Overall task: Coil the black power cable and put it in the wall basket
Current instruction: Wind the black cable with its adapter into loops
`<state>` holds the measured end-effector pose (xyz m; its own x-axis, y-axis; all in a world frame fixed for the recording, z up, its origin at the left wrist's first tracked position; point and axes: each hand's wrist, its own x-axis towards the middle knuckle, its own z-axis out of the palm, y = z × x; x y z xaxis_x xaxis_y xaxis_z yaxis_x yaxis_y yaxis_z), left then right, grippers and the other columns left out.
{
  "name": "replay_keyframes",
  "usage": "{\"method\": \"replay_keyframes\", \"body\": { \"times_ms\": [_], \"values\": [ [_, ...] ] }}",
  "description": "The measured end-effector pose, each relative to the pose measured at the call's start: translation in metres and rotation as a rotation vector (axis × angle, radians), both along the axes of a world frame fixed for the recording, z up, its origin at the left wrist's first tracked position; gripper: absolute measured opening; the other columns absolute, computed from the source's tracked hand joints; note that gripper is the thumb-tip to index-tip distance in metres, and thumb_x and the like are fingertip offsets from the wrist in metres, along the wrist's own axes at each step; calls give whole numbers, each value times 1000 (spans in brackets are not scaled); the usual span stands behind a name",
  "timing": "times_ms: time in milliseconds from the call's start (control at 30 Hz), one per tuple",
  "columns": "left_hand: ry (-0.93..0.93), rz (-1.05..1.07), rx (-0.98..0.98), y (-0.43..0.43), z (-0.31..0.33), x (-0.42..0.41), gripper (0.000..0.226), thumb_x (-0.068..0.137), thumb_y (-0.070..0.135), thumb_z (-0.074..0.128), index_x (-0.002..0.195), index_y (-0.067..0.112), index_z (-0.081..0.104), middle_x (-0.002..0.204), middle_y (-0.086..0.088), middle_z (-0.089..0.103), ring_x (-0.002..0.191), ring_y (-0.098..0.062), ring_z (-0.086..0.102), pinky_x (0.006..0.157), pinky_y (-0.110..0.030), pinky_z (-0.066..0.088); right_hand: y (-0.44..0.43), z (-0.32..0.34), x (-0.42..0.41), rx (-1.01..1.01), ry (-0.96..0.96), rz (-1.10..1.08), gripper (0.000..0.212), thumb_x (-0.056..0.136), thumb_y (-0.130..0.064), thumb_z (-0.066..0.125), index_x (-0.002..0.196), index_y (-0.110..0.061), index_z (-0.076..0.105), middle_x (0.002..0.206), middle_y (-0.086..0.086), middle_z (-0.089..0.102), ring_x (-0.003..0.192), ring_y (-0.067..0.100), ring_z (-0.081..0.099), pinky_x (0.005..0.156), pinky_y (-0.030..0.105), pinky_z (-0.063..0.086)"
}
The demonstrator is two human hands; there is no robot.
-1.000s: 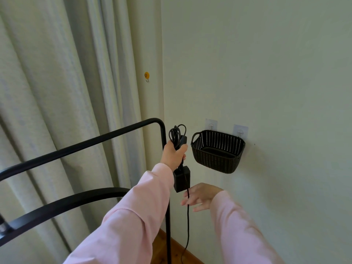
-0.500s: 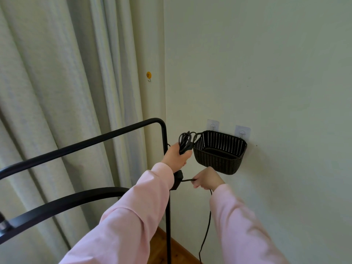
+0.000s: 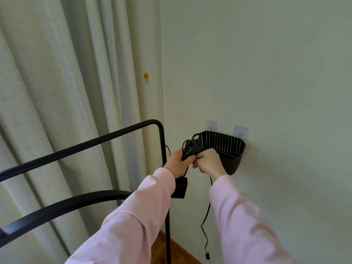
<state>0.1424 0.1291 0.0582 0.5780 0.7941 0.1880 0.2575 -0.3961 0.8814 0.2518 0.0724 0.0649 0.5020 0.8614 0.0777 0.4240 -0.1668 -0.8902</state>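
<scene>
Home interior, prob. a bedroom or living-rm corner. Pale floor-length curtains (image 3: pixel 57 111) w/ soft folds fill the left half of the frame. A plain off-white painted wall (image 3: pixel 266 73) takes the right half and meets a narrow 2nd wall strip at a corner, centre. A small yellow stick-on hook (image 3: pixel 146 76) sits on that strip, centre-left. Two clear adhesive hooks (image 3: pixel 211 125), centre-right, carry a dark woven-look wall basket (image 3: pixel 224 143). A black metal tube rack (image 3: pixel 95 141), garment-rail type, runs from lower left to centre. Wood floor (image 3: pixel 179 256) shows at bottom centre. Fittings are all domestic: soft furnishings, stick-on storage, a household rack.
</scene>
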Motion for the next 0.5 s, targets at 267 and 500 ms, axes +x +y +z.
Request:
{"method": "replay_keyframes", "body": {
  "times_ms": [267,500],
  "values": [
    [-77,-47,23,2,1,1,5,91,13,50,91,8,52,70,1,58,62,-9,55,60,-14,48,0,-3,-1,74,167,-19,15,69,8,58,67,3,72,67,21,65,52,16,46,49,23,36],
    [-86,-47,-21,-7,7,2,4,92,14,49,89,12,46,67,0,52,55,-14,53,58,-24,47,1,-2,1,165,215,-131,16,73,6,60,68,-7,69,63,7,62,63,18,55,66,32,49]
  ]
}}
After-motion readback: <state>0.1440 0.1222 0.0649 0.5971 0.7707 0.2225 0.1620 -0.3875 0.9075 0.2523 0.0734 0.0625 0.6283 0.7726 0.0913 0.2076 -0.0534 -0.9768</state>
